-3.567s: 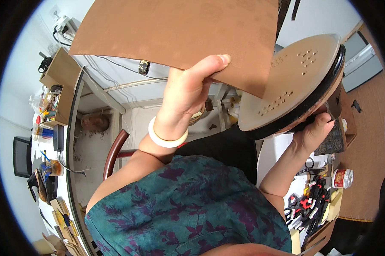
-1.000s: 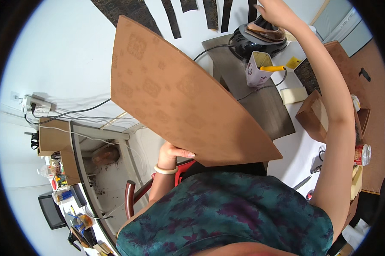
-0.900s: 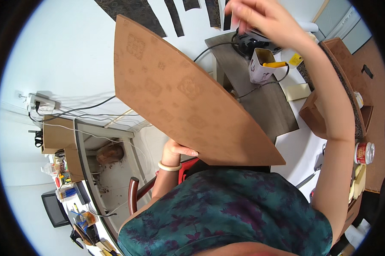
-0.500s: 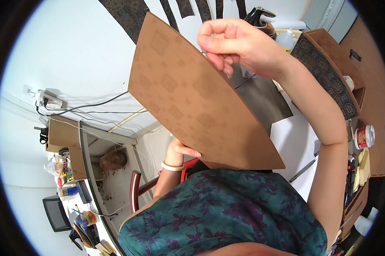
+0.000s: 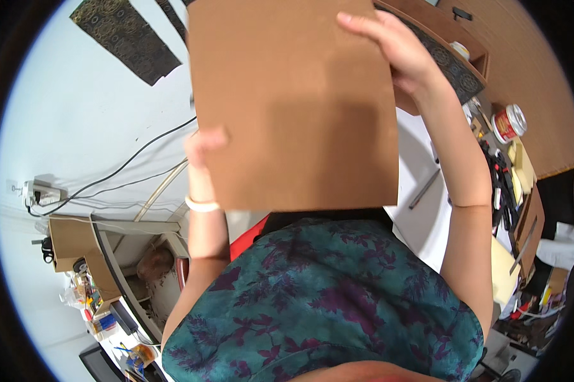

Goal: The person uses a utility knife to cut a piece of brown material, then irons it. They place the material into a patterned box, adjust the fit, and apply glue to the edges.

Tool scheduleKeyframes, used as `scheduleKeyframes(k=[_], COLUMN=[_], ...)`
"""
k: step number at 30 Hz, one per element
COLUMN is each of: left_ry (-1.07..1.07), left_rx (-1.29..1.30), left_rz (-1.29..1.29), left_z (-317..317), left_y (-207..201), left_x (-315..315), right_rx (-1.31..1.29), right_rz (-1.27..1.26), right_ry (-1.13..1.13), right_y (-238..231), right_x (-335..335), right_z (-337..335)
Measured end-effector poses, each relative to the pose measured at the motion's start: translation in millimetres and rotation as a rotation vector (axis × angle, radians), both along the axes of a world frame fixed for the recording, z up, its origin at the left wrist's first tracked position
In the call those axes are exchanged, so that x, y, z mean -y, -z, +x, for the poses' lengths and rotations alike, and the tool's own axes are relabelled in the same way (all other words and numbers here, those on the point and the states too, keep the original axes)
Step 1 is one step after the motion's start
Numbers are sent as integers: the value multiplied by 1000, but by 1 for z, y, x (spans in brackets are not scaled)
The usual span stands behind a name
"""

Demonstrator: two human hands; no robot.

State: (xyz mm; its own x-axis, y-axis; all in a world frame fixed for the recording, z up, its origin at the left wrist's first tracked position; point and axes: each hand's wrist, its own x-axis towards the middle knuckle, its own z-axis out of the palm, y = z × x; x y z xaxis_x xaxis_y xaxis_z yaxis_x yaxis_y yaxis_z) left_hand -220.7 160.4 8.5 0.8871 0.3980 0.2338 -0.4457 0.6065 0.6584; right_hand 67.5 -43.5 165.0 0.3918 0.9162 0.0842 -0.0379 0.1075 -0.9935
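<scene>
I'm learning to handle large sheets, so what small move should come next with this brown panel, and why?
I'd probably slide the left hand a little up the edge of the brown panel. It grips the left edge lower in the picture than the right hand grips the right edge, so a more level hold might steady the panel.

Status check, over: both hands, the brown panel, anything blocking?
Left hand gripping brown panel at its left edge. Right hand gripping its right edge. Panel's top runs out of frame. No obstruction visible.
</scene>
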Motion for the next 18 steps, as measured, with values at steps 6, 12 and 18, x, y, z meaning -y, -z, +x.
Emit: scheduleKeyframes(k=[6,12,18], left_ry=[367,-577,-542], left_rx=[456,202,148], left_rz=[-102,656,1114], left_z=[71,128,263], left_y=[-100,-132,-179], left_x=[-35,32,62], right_rx=[-504,-677,-892], right_rz=[355,556,839], right_ry=[29,56,-538], right_y=[18,57,101], right_x=[44,91,96], right_z=[141,139,148])
